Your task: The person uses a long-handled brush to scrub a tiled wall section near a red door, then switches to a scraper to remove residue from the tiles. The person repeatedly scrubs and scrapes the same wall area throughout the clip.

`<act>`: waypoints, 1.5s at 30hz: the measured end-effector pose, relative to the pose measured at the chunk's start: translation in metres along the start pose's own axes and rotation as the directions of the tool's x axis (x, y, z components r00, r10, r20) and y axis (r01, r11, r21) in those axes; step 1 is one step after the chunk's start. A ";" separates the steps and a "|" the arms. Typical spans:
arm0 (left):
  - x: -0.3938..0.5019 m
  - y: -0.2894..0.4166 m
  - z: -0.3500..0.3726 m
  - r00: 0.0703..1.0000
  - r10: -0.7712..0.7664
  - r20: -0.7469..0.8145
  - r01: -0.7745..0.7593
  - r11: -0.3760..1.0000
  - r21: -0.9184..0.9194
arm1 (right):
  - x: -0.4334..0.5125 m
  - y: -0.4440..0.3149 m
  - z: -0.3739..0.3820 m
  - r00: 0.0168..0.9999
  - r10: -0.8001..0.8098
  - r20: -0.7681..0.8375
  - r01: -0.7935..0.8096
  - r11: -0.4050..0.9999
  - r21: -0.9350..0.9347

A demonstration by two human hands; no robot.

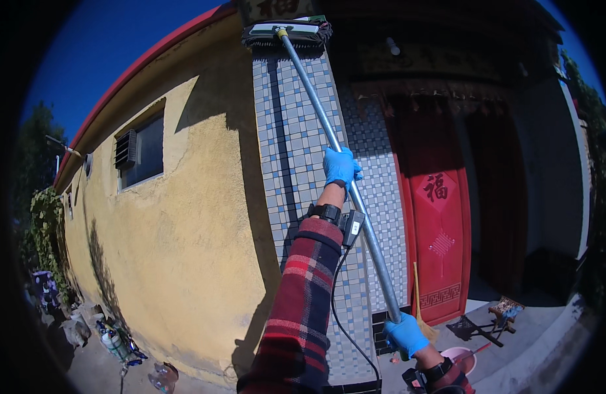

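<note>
A long metal pole slants up from the lower right to a wide brush head with dark bristles. The head is against the top of a pillar faced with small grey and blue tiles. Partway along the pole, my left hand, in a blue glove, is wrapped around it. My right hand, gloved alike, grips the pole's lower end. Both wrists wear black straps with small devices, and a cable hangs from the left one. The brush and pole cast a dark shadow down the tiles.
A yellow wall with a window runs left. Bottles lie along its foot. Right of the pillar are a red door, a broom, a pink basin and a folding stool.
</note>
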State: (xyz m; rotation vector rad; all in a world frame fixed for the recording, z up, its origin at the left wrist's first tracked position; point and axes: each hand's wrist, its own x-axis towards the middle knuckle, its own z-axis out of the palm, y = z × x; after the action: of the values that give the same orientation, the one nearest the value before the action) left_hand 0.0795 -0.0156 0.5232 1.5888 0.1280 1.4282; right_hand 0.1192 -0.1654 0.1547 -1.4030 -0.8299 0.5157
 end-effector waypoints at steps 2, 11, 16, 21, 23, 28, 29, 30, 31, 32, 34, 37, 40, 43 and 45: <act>0.013 0.012 -0.017 0.999 0.026 -0.037 -0.027 1.000 -0.016 | 0.003 -0.020 0.005 0.999 -0.021 0.029 0.022 0.999 -0.038; 0.031 0.020 -0.008 0.997 -0.046 -0.066 0.041 0.996 -0.076 | -0.003 -0.041 -0.018 0.987 -0.124 -0.100 0.112 0.987 -0.116; 0.010 0.008 0.024 0.997 -0.026 -0.071 0.022 0.999 -0.049 | -0.010 -0.019 -0.032 0.987 -0.094 -0.130 0.088 0.995 -0.050; -0.012 -0.006 0.053 0.998 -0.053 0.041 0.053 0.999 0.007 | -0.019 0.007 -0.031 0.994 -0.026 -0.110 0.040 0.992 0.121; -0.019 -0.010 0.066 0.994 -0.064 0.084 0.067 0.997 -0.034 | -0.021 0.014 -0.033 0.991 -0.030 -0.128 0.045 0.993 0.113; -0.041 -0.013 0.101 0.989 -0.059 0.132 0.060 0.998 -0.005 | -0.037 0.030 -0.050 0.977 0.018 -0.213 0.002 0.996 0.094; -0.046 -0.011 0.105 0.984 -0.087 0.156 0.086 0.996 0.015 | -0.042 0.032 -0.050 0.980 0.021 -0.200 0.003 0.993 0.115; -0.053 -0.011 0.110 0.980 -0.100 0.169 0.099 0.995 0.015 | -0.047 0.035 -0.050 0.980 0.033 -0.197 -0.007 0.991 0.133; -0.059 -0.010 0.115 0.975 -0.109 0.192 0.105 0.994 0.028 | -0.052 0.038 -0.050 0.979 0.044 -0.197 -0.014 0.989 0.151; -0.066 -0.009 0.120 0.978 -0.086 0.192 0.079 0.996 0.045 | -0.058 0.040 -0.051 0.981 0.059 -0.183 -0.030 0.987 0.160; -0.081 -0.008 0.127 0.972 -0.099 0.213 0.080 0.992 0.093 | -0.069 0.044 -0.050 0.983 0.102 -0.155 -0.073 0.980 0.183; -0.104 -0.010 0.134 0.952 -0.119 0.283 0.109 0.993 0.051 | -0.094 0.059 -0.049 0.980 0.098 -0.173 -0.057 0.973 0.225; -0.126 -0.014 0.135 0.948 -0.085 0.308 0.088 0.996 0.003 | -0.110 0.077 -0.045 0.972 0.099 -0.215 -0.052 0.976 0.213; -0.138 -0.012 0.134 0.941 -0.072 0.329 0.084 0.996 -0.024 | -0.112 0.090 -0.046 0.970 0.089 -0.226 -0.040 0.976 0.212; -0.139 -0.006 0.130 0.940 -0.046 0.338 0.065 0.997 -0.045 | -0.109 0.093 -0.042 0.974 0.060 -0.216 -0.009 0.973 0.230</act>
State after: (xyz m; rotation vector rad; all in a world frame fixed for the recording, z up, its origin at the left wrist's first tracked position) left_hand 0.1448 -0.1736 0.4389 1.7443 -0.0679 1.0884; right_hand 0.0974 -0.2626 0.0430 -1.2379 -0.5478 0.4557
